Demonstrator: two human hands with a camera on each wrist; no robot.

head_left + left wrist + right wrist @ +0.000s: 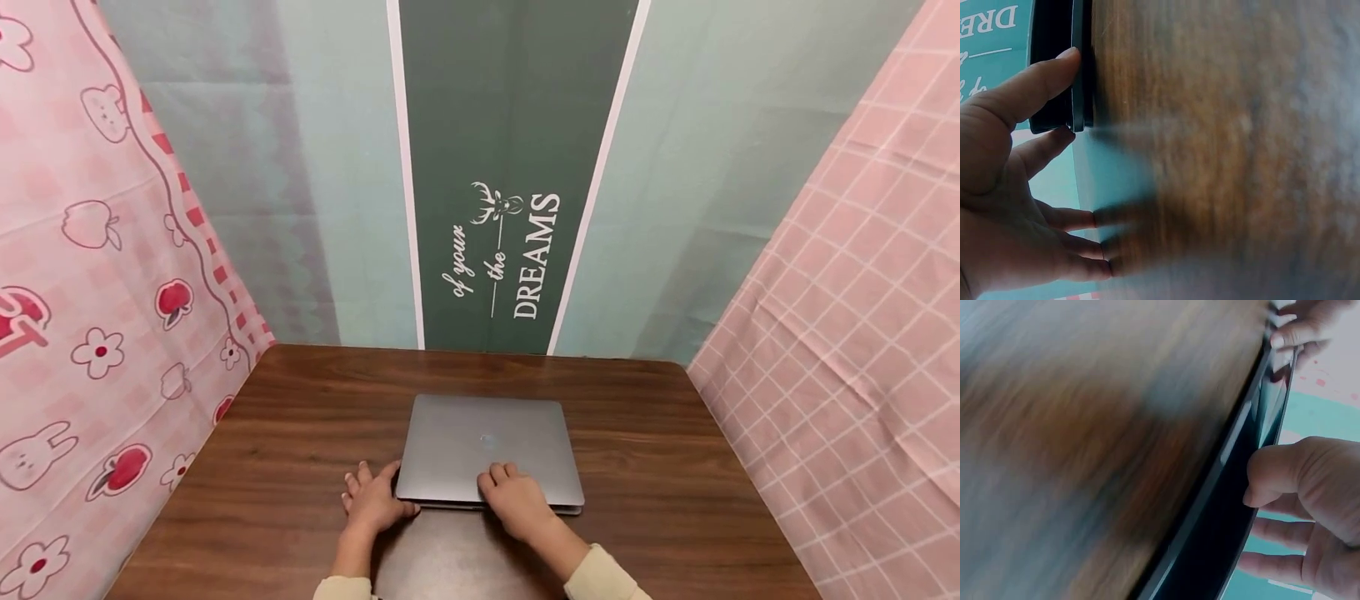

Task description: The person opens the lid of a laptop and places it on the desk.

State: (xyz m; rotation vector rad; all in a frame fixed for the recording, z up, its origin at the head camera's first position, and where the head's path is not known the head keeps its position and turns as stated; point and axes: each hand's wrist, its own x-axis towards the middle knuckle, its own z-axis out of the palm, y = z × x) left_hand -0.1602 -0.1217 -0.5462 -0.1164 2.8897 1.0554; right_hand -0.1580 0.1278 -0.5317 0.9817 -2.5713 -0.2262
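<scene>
A grey laptop (480, 450) lies on the wooden table, its lid raised a little, with a narrow dark gap along the near edge. My right hand (517, 502) grips the lid near the middle of that edge. In the right wrist view, the thumb (1272, 475) is under the lid and the other fingers lie along its outer side. At the near left corner is my left hand (372, 500), fingers spread. Its thumb (1044, 81) touches the front edge of the laptop's base, the index finger touches near the corner, and the other fingertips rest on the table.
The brown wooden table (300, 433) extends around the laptop. Behind it hangs a green and teal cloth (487, 100) with white lettering. Pink patterned cloths hang at the left (97, 275) and right (840, 333) sides.
</scene>
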